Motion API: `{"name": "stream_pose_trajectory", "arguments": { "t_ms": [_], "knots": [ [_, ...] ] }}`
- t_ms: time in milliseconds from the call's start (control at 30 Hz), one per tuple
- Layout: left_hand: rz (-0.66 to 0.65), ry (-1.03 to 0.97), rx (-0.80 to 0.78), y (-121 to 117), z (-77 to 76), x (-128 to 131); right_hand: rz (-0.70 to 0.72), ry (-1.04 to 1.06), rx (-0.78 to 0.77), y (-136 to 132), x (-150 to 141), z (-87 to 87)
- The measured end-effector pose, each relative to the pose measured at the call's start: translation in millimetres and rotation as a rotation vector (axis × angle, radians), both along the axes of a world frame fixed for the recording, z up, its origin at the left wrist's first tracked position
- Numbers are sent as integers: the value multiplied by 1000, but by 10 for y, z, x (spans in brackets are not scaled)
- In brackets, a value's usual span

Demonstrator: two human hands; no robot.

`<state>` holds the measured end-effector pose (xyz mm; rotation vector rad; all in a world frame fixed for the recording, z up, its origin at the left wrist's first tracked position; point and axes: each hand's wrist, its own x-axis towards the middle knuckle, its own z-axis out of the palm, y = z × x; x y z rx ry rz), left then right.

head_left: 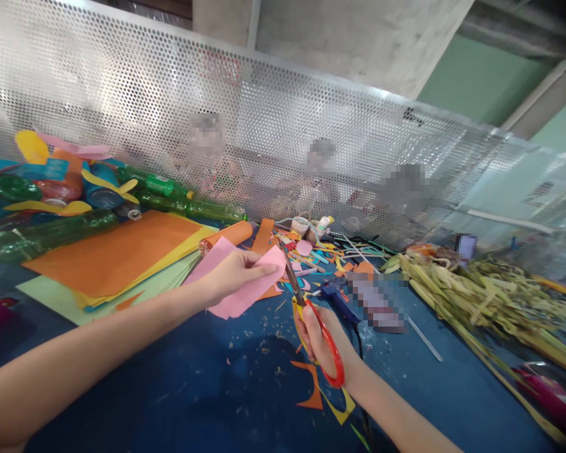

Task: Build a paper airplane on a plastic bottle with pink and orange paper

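Note:
My left hand (233, 275) pinches a sheet of pink paper (236, 303) between thumb and fingers above the blue table. Part of the paper lies behind my hand, and a rounded end (274, 258) sticks out past my fingertips. In my right hand (327, 333) is a pair of scissors (293, 277) with red handles, its blades pointing up and away from me. The blades are beside the paper's right edge; whether they touch it I cannot tell. Below my right hand lie orange (312, 385) and yellow (342, 406) paper offcuts.
Left of my hands are stacked coloured sheets (117, 251) and green plastic bottles (75, 233). Paper scraps (306, 248) heap up ahead. A blue glue gun (339, 302) with a black cord and dried husk strips (481, 296) lie to the right. A perforated metal panel (273, 100) stands behind.

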<state>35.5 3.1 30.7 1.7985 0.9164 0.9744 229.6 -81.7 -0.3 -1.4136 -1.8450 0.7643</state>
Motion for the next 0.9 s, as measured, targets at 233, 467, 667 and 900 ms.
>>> {"name": "stream_pose_trajectory", "arguments": {
  "t_ms": [233, 467, 667, 900],
  "knots": [
    [-102, -55, -48, 55, 92, -35, -48, 12, -1, -16, -47, 43],
    [-77, 41, 53, 153, 112, -127, -9, -21, -6, -13, -46, 81],
    [110, 156, 299, 206, 89, -139, 30, -34, -23, 18, 15, 50],
    [128, 167, 410, -174, 74, 23, -18, 6, -47, 46, 50, -51]
  ]
}}
